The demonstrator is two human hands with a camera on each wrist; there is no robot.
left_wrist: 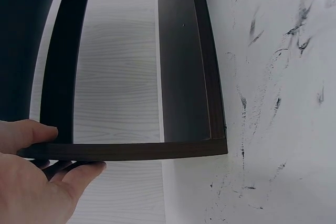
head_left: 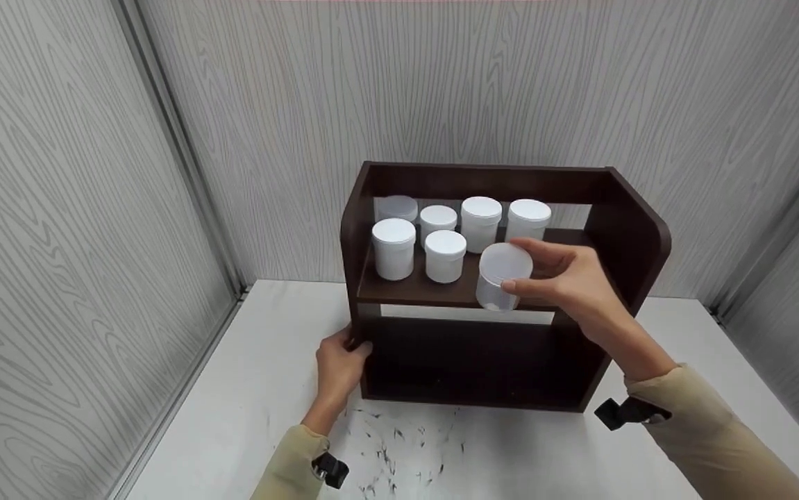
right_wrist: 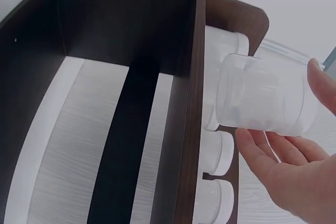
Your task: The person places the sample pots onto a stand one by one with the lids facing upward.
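My right hand [head_left: 579, 281] holds a translucent plastic jar [head_left: 500, 285] between thumb and fingers, at the front edge of the upper shelf. In the right wrist view that jar [right_wrist: 265, 95] lies sideways in the picture, see-through, just outside the shelf board. My left hand [head_left: 338, 368] grips the left side panel of a dark brown two-tier rack [head_left: 489, 182]. The left wrist view has the thumb inside the panel's edge [left_wrist: 142, 151] and fingers outside. On the upper tier stand several white lidded jars, among them a taller one [head_left: 393, 253] and a shorter one [head_left: 445, 260].
A frosted jar [head_left: 399, 207] stands at the back left of the upper tier. The rack rests on a white table [head_left: 288, 312] with dark scuff marks [head_left: 385, 458] in front. Grey wood-patterned panels [head_left: 413, 83] enclose the back and sides.
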